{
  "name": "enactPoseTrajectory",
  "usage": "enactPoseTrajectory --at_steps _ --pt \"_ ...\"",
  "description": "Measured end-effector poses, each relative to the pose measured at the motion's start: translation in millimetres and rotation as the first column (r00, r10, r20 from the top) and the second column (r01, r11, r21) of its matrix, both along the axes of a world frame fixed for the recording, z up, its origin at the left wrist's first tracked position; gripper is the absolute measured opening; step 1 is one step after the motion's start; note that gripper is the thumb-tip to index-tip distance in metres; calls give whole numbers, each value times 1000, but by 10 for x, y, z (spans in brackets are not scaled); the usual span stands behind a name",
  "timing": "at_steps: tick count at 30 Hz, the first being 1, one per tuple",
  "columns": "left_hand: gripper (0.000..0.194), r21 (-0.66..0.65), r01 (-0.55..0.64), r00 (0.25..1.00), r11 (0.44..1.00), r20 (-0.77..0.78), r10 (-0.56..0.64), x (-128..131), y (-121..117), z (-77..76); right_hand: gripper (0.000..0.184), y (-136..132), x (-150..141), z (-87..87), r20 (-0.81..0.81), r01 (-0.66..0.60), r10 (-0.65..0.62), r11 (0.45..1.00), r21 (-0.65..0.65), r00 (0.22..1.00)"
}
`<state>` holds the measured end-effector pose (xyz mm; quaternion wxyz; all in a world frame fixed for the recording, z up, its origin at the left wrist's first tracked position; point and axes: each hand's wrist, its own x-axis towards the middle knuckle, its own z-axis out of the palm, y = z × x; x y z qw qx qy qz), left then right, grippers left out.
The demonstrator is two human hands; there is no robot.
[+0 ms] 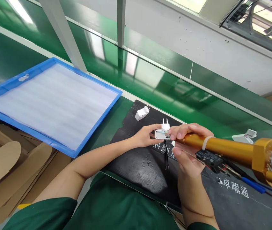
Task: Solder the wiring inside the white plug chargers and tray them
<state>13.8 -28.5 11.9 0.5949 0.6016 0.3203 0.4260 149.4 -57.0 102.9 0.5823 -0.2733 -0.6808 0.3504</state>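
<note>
My left hand (144,135) pinches a small white plug adapter (162,132) whose two prongs point up. My right hand (186,150) is wrapped round a gold metal tool (224,150), and the tool's tip meets the adapter's shiny face. A small black switch (209,158) with wires is strapped under the tool by a white cable tie. Both hands hover over a black mat (138,166) on the green bench. Thin black tweezers (166,158) lie on the mat below the adapter.
A second white adapter (142,113) lies on the mat's far edge. A blue tray (52,102) lined with white foam sits at left, above cardboard boxes (4,166). Another white part (244,136) rests at right, behind the tool. A green conveyor belt (150,80) runs behind.
</note>
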Motion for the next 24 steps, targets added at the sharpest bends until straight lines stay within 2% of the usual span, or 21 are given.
enactPoseTrajectory --at_steps 5,10,16,21,24 --pt "44 -4 71 991 997 116 -70 -7 -34 17 35 -14 -105 58 -40 -35 38 997 72 998" --pt "51 -57 91 987 994 141 -82 -1 -28 -12 45 -42 -102 62 -18 -43 45 997 67 999" --pt "48 -65 94 983 993 161 -82 6 -33 -24 34 -38 -132 69 -60 -14 18 998 67 998" --pt "48 -74 59 990 995 131 -49 16 -26 -14 44 -14 -123 79 -36 -28 31 998 64 999" --pt "46 -53 -28 998 998 56 31 2 13 -23 41 24 -100 76 -41 -41 45 993 108 998"
